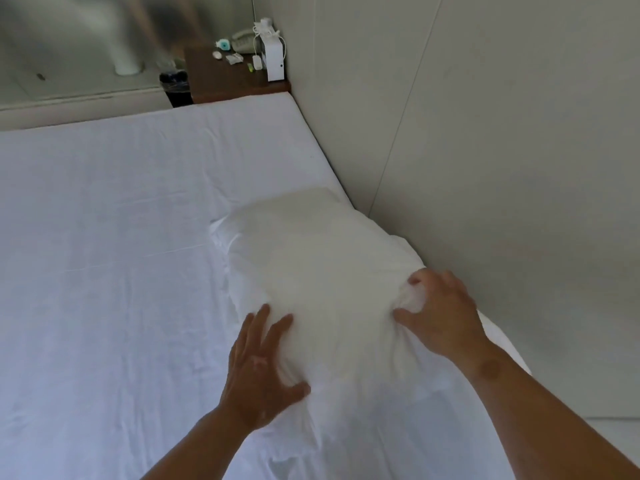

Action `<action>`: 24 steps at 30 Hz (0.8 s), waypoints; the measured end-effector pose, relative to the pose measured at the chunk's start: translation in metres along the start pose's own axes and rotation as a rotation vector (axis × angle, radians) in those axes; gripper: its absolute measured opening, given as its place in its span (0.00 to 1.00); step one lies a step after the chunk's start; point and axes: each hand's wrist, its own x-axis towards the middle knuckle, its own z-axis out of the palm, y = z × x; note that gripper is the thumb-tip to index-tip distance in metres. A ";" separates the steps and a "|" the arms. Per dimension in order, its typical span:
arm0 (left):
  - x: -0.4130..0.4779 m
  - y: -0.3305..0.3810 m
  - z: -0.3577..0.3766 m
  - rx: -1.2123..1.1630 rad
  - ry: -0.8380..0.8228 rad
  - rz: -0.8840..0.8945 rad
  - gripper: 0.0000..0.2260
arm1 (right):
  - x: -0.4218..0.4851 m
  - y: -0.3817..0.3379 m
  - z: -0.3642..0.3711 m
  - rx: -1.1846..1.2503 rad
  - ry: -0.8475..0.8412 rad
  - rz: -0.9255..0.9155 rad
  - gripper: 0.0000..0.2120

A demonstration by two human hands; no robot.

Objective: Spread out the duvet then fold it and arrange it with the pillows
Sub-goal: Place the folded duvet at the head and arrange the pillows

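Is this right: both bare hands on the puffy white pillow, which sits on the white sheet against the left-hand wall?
Not quite. Both hands, left and right, are on the puffy white pillow, and it does lie on the white sheet, but it sits against the wall on the right, not the left. The head view shows this.

both hands (349, 348) press a white pillow (322, 271) on the bed (104, 237).
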 end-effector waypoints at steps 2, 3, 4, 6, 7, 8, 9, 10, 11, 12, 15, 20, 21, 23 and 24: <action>0.022 -0.003 -0.013 -0.133 -0.073 -0.061 0.38 | 0.029 -0.006 0.005 0.012 -0.102 -0.038 0.37; 0.036 -0.005 -0.019 -0.199 -0.040 -0.113 0.31 | 0.043 -0.010 0.009 0.039 -0.152 -0.038 0.41; 0.051 -0.005 -0.024 -0.249 0.023 -0.184 0.28 | 0.057 -0.013 0.014 0.073 -0.190 -0.029 0.46; 0.084 -0.006 -0.031 -0.269 0.117 -0.358 0.24 | 0.086 -0.019 0.023 0.153 -0.221 0.020 0.53; 0.099 -0.008 -0.034 -0.283 0.134 -0.452 0.26 | 0.100 -0.022 0.025 0.207 -0.231 0.064 0.55; 0.112 -0.011 -0.034 -0.339 0.137 -0.563 0.31 | 0.113 -0.024 0.028 0.263 -0.247 0.117 0.57; 0.124 -0.015 -0.033 -0.438 0.130 -0.671 0.37 | 0.124 -0.027 0.029 0.311 -0.264 0.164 0.59; 0.133 -0.019 -0.032 -0.557 0.129 -0.761 0.44 | 0.134 -0.029 0.031 0.351 -0.278 0.204 0.60; 0.139 -0.023 -0.031 -0.658 0.142 -0.816 0.49 | 0.142 -0.029 0.033 0.389 -0.287 0.235 0.62; 0.143 -0.026 -0.028 -0.732 0.163 -0.846 0.54 | 0.149 -0.028 0.034 0.425 -0.297 0.258 0.61; 0.152 -0.026 -0.019 -0.840 0.228 -0.817 0.53 | 0.158 -0.025 0.038 0.494 -0.341 0.293 0.55; 0.151 -0.004 -0.016 -0.923 0.218 -0.624 0.40 | 0.145 -0.024 0.046 0.717 -0.304 0.174 0.44; 0.148 0.003 -0.019 -0.895 0.226 -0.591 0.37 | 0.138 -0.027 0.042 0.759 -0.290 0.149 0.38; 0.137 0.017 -0.028 -0.850 0.266 -0.523 0.34 | 0.121 -0.033 0.030 0.848 -0.264 0.107 0.29; 0.128 0.025 -0.033 -0.842 0.290 -0.488 0.33 | 0.112 -0.034 0.023 0.880 -0.243 0.084 0.26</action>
